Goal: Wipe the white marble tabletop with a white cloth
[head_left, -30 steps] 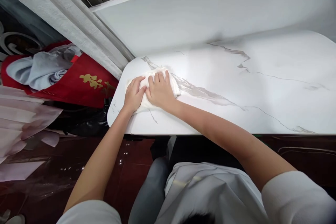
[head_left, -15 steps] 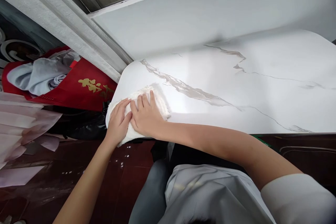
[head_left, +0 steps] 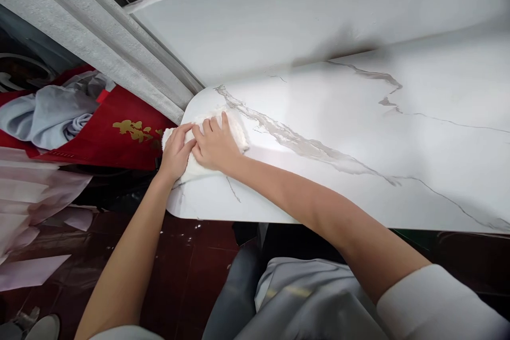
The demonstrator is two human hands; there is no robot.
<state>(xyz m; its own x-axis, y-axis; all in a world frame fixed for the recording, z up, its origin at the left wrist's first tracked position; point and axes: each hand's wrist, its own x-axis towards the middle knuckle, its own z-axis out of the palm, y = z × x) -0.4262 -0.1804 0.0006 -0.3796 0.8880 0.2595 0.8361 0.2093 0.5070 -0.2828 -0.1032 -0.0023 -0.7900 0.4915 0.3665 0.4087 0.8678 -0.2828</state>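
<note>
A fluffy white cleaning cloth (head_left: 238,133) lies folded on the left end of a white marble-patterned tabletop (head_left: 350,117). My right hand (head_left: 217,143) presses flat on top of it, fingers stretched and spread. Beside it, my left hand (head_left: 177,151) rests on the cloth's left part, its fingers extended and its thumb apart, towards my right hand. Both palms face down, so their undersides are hidden. The cloth's left corner reaches the rounded edge of the table.
A pale wall panel (head_left: 255,26) runs behind the table, with a grey post (head_left: 119,58) at its left corner. Left of the table stand a red bag (head_left: 131,133) with grey fabric (head_left: 51,114) and sheer pink material (head_left: 40,191). The floor (head_left: 179,271) is dark red tile.
Both hands and the cloth have moved away from the table's front edge, towards the back. A strip of tabletop now shows in front of the cloth. The camera view has shifted slightly.
</note>
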